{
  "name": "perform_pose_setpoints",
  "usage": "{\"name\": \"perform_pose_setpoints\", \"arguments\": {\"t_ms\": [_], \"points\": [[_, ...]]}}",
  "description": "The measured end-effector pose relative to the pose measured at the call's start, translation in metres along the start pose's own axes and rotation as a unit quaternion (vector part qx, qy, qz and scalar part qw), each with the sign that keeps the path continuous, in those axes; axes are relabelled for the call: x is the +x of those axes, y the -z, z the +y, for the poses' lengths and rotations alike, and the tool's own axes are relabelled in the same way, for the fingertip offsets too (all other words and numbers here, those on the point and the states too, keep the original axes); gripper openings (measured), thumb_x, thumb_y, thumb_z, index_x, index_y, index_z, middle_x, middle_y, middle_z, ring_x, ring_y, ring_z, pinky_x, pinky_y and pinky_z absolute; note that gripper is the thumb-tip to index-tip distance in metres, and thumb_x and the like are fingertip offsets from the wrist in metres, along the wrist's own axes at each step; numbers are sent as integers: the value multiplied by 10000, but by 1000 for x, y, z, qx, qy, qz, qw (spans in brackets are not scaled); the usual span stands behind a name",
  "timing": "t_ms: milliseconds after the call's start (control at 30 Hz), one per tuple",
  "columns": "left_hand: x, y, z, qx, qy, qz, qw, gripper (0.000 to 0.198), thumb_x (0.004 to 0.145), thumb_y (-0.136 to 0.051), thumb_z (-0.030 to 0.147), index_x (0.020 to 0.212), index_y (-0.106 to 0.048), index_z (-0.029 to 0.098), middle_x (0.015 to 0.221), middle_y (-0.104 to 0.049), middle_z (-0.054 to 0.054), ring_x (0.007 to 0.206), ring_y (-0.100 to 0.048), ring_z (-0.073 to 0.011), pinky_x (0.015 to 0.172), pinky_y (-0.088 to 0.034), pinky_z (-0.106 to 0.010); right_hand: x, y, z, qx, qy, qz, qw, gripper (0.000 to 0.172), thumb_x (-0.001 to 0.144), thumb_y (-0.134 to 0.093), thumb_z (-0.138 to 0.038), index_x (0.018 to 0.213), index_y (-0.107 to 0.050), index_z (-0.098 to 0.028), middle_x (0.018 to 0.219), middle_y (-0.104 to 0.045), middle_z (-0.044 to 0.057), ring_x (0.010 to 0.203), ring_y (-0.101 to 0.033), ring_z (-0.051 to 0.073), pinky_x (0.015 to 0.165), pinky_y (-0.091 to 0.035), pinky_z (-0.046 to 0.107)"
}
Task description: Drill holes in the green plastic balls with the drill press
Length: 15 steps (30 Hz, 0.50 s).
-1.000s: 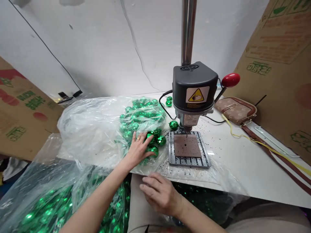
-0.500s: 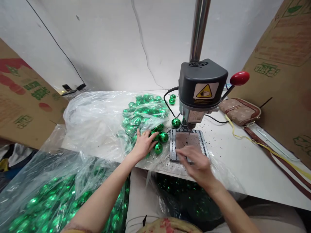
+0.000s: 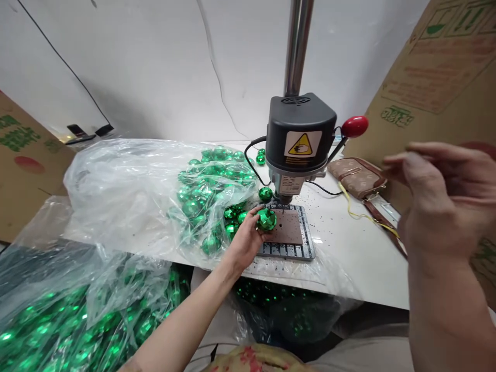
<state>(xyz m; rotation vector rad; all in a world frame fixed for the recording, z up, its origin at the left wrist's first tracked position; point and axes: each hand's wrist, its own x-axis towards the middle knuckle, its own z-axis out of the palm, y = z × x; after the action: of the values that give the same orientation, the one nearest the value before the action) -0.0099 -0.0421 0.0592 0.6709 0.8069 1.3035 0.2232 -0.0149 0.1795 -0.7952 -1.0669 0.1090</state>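
Note:
My left hand (image 3: pixel 250 235) grips a green mirrored disco-ball ornament (image 3: pixel 266 219), keeping it over the left part of the drill press base plate (image 3: pixel 308 248). The drill press head (image 3: pixel 302 132) stands just above and behind that ball. My right hand (image 3: pixel 445 191) is raised at the right, apart from the red-knobbed lever (image 3: pixel 355 126). Its fingers are loosely bent and point left, with nothing visible in them. Beside my left hand, more green balls (image 3: pixel 211 244) lie in and around a clear plastic bag (image 3: pixel 127 170). One loose ball (image 3: pixel 265 194) rests behind the plate.
A brown handbag (image 3: pixel 358 175) with a strap and yellow cord lies right of the drill press. Cardboard boxes (image 3: pixel 418 88) flank the white table (image 3: pixel 349 263). Dark shavings are scattered around the plate. Below the table edge, plastic bags (image 3: pixel 96 310) hold many green balls.
My left hand has picked a green ball from the pile and moved it right over the plate. My right hand has risen from the plate to the right. The view has shifted right.

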Motion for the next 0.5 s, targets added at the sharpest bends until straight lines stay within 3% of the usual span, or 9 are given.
{"name": "perform_pose_setpoints", "arguments": {"t_ms": [67, 167, 233, 333, 500], "points": [[13, 0, -4, -49, 28, 10, 998, 456, 815, -751, 428, 1206, -596, 250, 1042, -670, -31, 796, -646, -140, 685, -550, -262, 12, -15, 1, 14, -18, -50, 998, 203, 821, -709, -292, 1008, -744, -220, 893, -736, 28, 690, -670, 93, 686, -556, 301], [26, 5, -4, -62, 63, 26, 996, 390, 806, -768, 404, 1103, -630, 194, 981, -696, -48, 745, -641, -129, 631, -529, -229, 24, -39, -2, 76, -76, -122, 987, 261, 885, -626, -367, 1102, -690, -237, 934, -722, 34, 806, -708, 117, 680, -557, 273], [30, 8, -4, -64, 93, 16, 993, 358, 831, -735, 424, 1060, -636, 167, 933, -706, -70, 737, -653, -146, 598, -513, -224, 30, -54, -5, 114, -94, -131, 980, 205, 883, -628, -367, 1025, -688, -232, 867, -715, 21, 705, -672, 89, 628, -536, 240], [28, 9, -2, -66, 91, -9, 994, 388, 840, -724, 404, 1161, -620, 212, 976, -708, -61, 837, -688, -187, 649, -538, -260, 39, -73, -10, 156, -106, -116, 975, 109, 863, -639, -313, 862, -645, -204, 722, -684, 1, 560, -616, 81, 518, -493, 220], [26, 12, -2, 52, 14, -19, 998, 528, 817, -745, 471, 1274, -587, 258, 1092, -683, -41, 914, -657, -174, 735, -531, -280, 56, -89, -2, 185, -195, -152, 951, 244, 878, -556, -326, 662, -539, -213, 510, -573, -29, 352, -456, 82, 331, -324, 231]]}}
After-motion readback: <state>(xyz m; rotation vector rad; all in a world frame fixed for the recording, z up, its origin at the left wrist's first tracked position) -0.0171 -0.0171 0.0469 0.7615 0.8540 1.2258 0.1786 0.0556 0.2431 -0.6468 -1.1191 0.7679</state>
